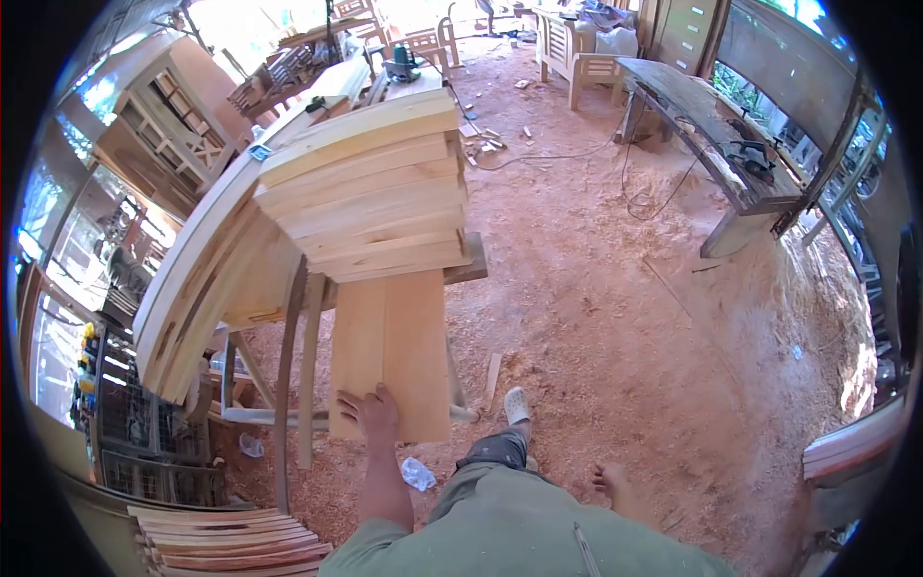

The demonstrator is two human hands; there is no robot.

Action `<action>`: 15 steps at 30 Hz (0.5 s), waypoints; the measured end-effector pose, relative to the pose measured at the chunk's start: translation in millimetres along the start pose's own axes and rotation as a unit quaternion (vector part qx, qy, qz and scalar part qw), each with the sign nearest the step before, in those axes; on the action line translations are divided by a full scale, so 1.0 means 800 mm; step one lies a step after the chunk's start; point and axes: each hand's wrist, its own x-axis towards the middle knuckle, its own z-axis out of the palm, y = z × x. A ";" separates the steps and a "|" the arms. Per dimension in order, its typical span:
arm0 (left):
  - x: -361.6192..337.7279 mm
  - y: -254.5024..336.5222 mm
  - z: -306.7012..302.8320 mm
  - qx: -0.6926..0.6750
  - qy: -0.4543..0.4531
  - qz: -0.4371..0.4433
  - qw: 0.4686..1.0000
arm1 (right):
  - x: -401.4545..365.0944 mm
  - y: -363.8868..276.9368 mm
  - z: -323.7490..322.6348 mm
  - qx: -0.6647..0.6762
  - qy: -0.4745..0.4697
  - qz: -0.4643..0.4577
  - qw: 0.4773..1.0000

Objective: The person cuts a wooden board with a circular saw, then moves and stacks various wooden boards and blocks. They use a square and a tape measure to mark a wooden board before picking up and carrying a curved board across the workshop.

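A pale wooden board [386, 327] with a lengthwise seam reaches toward me from under the near end of a stack of planks [370, 197]. My left hand [372, 415] lies against the board's face close to its near end, fingers spread and thumb apart. Whether any finger curls around an edge is not visible. Low beside my body, my right hand [610, 480] hangs over the sawdust-covered floor. Its fingers are loosely bent and apart, with nothing seen in them.
Long curved boards [207, 279] rest left of the stack on a frame. A dark workbench [697, 111] with a power tool [753, 159] stands at right. A cable [548, 157] and wood scraps [486, 144] lie on the floor. Thin slats [226, 540] are piled at lower left.
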 end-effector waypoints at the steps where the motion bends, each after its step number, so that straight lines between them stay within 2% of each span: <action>1: 0.000 0.018 0.002 0.022 0.005 -0.006 1.000 | -0.006 -0.003 -0.010 -0.001 0.005 0.007 1.000; 4: 0.026 0.064 0.002 0.020 -0.003 -0.008 1.000 | -0.006 -0.020 -0.029 0.047 0.022 0.033 0.998; 6: 0.051 0.084 0.008 0.018 0.002 0.001 1.000 | 0.044 0.004 -0.070 0.093 -0.019 0.112 0.989; 9: 0.088 0.124 0.014 0.006 0.020 0.020 1.000 | 0.088 -0.038 -0.100 0.026 -0.021 0.106 0.994; 10: 0.097 0.136 0.017 0.006 0.029 0.031 0.999 | 0.083 -0.074 -0.098 0.022 -0.018 0.102 0.994; 12: 0.118 0.154 0.027 0.010 0.048 0.036 0.998 | 0.034 -0.196 -0.070 0.005 0.074 0.037 0.997; 15: 0.144 0.165 0.049 0.016 0.070 0.023 0.997 | 0.051 -0.303 -0.050 0.039 0.051 -0.060 0.996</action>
